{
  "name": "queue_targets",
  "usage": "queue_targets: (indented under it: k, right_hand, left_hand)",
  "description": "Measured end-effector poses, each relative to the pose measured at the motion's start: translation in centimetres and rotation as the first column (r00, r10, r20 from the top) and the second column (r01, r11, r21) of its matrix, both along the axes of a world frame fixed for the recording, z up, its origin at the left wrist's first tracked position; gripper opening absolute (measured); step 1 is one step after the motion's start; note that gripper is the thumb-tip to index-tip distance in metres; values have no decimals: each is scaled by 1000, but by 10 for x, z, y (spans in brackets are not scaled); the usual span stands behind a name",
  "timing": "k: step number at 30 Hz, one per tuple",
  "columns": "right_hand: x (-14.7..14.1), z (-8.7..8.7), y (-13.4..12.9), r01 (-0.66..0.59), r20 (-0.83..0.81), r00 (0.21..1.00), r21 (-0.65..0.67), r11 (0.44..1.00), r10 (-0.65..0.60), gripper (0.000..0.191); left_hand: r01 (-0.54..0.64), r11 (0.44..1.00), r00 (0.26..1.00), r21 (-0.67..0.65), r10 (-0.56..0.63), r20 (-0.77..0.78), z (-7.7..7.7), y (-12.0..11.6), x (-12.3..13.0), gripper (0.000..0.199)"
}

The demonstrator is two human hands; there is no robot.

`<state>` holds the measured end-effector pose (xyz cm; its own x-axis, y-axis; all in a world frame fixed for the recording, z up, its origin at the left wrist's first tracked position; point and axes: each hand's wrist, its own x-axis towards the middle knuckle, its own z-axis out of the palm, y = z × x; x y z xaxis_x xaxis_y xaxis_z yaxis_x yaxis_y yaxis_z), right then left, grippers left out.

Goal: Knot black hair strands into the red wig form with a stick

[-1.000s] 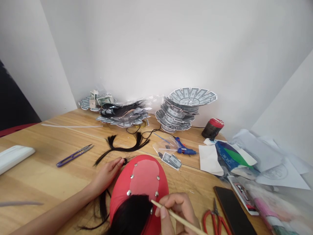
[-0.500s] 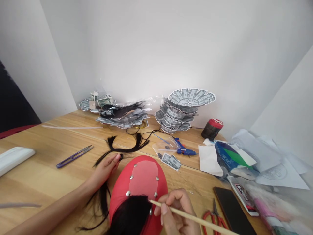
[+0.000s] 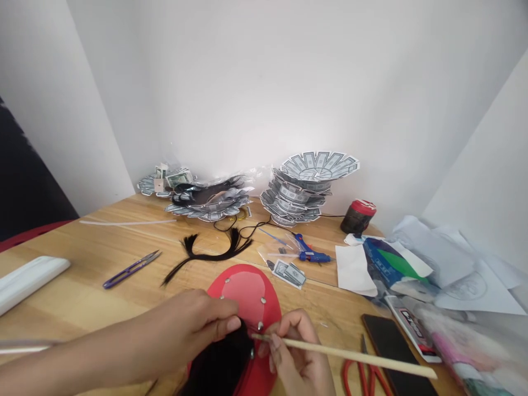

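A red oval form (image 3: 243, 279) with silver studs stands in front of me, and glossy black hair (image 3: 220, 360) covers its lower part. Over the top edge of that hair is my left hand (image 3: 202, 324), thumb and fingers pinched on a lock of black hair that trails down beneath it. My right hand (image 3: 299, 352) grips a pale wooden stick (image 3: 371, 357) near its tip. The tip touches or nearly touches the red form just right of the hair edge, close to my left fingertips.
Behind lie a curved black hair strip (image 3: 210, 256), purple thread snips (image 3: 132, 269), and a blue glue gun (image 3: 309, 253). Stacked paper-note rings (image 3: 295, 192) stand by the wall. At right are red-handled pliers (image 3: 363, 374), a phone (image 3: 391, 352), a glue box (image 3: 414, 330) and papers.
My left hand has come from the table, left of the red form, onto the top edge of the hair. The stick has swung flatter, its tip staying near the hair.
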<state>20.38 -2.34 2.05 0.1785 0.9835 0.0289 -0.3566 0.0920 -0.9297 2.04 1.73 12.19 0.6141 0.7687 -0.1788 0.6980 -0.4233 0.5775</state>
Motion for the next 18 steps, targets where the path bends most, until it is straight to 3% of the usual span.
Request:
queue_targets:
  k: [4,16,18]
  right_hand:
    - [4,-2,3,-29,38,999,4,1000,28,38]
    - [4,-1,5,-75,20,997,32,997,75,40]
    - [4,0,5,-84,11,996,22,996,84,42]
  left_hand:
    - [88,993,975,75,-70,-209,10,4,15,34]
    - [175,969,893,174,-82,-444,12,1,31,34]
    - [146,969,893,198,-42,-448,11,0,33,31]
